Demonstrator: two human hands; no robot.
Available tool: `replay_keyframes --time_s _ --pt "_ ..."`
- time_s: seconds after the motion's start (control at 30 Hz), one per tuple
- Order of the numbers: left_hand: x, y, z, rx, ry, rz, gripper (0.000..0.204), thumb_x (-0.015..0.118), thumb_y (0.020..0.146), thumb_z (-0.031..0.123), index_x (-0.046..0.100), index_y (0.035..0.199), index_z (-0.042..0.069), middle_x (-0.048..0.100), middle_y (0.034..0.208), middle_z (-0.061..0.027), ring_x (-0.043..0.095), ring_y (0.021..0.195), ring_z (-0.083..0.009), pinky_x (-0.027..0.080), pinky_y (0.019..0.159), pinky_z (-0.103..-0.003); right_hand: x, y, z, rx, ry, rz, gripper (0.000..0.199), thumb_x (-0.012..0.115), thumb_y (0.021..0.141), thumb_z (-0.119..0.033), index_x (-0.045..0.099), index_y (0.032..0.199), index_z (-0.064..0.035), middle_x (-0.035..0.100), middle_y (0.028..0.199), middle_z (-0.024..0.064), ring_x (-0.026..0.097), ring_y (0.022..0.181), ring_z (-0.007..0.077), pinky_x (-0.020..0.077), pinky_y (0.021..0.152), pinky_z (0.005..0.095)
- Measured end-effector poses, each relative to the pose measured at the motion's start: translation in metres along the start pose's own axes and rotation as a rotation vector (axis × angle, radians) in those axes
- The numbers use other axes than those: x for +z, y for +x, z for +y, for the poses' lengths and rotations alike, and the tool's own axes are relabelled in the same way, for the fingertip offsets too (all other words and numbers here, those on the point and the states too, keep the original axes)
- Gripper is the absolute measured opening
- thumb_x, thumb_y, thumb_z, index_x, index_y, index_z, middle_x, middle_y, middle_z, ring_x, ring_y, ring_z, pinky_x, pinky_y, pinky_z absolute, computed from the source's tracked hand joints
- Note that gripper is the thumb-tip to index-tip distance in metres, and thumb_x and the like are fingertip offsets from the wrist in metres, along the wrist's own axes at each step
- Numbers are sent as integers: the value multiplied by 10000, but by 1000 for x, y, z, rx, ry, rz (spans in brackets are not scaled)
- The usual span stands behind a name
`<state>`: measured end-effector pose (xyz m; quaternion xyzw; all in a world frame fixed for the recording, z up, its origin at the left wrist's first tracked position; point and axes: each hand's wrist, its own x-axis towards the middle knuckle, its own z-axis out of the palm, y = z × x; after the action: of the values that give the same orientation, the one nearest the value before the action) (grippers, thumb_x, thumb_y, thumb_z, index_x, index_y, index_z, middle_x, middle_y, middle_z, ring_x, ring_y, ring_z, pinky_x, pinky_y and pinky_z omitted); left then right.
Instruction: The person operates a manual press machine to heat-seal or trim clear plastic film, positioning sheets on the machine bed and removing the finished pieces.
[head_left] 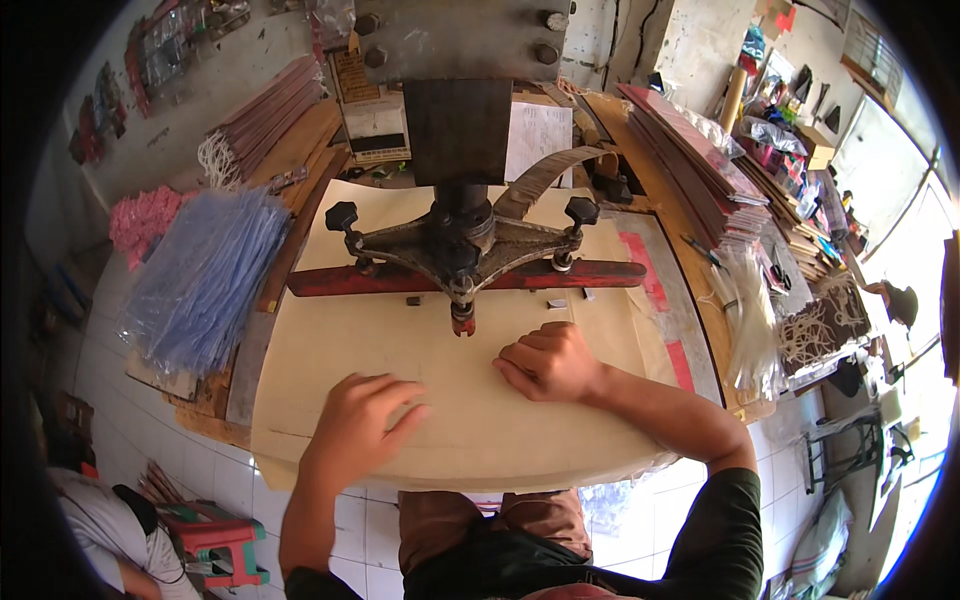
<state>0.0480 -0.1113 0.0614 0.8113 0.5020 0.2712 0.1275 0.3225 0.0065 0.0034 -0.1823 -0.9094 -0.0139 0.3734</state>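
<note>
A large cream sheet (400, 350) covers the worktable in front of me. My left hand (370, 415) is over its near left part, holding nothing, with the thumb apart from the loosely bent fingers. Closed like a fist, my right hand (550, 362) rests on or just above the sheet at the right; whatever is in it, if anything, is hidden. Beyond both hands stands a press head (462, 235) with black knobs. A long red bar (420, 279) is fixed across beneath it. Close to the bar lie a small dark piece (413, 300) and a small pale piece (557, 303).
Blue plastic bags (205, 275) are piled at the left, beside a pink bundle (145, 222). Stacks of dark red flat pieces (695, 150) with white cords stand at the right. A person in a white shirt (115, 530) is at the lower left, near a red-green stool (225, 545).
</note>
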Motion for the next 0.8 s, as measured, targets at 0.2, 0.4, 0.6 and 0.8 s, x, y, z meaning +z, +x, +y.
replay_keyframes --time_s 0.2,0.4,0.6,0.8 --pt "19 88 -12 181 -324 -823 231 776 895 231 757 1051 62 734 844 -72 670 719 -152 536 675 -320 -4 -1 2 -17 24 12 83 767 812 -120 703 770 -88 606 585 34 590 480 217 461 470 366" --pt "57 102 -39 7 -892 -1340 268 745 949 137 693 1172 -1 734 1025 -64 681 886 -138 555 816 -289 -7 0 0 -102 16 18 91 789 794 -113 705 786 -78 560 564 16 549 459 203 426 453 343" --pt "62 96 -59 -4 -1131 -1213 289 715 959 74 649 1226 -15 677 1176 -99 664 1056 -169 533 958 -316 -5 -5 7 -80 56 1 350 757 856 -122 680 1197 -92 543 560 -11 540 462 198 416 453 347" --pt "64 95 -60 -28 -1211 -1178 348 699 954 37 610 1286 -18 651 1221 -120 662 1073 -198 533 965 -344 -8 -11 8 -181 136 -86 411 754 868 -123 661 1259 -37 528 564 -26 521 451 168 394 454 325"
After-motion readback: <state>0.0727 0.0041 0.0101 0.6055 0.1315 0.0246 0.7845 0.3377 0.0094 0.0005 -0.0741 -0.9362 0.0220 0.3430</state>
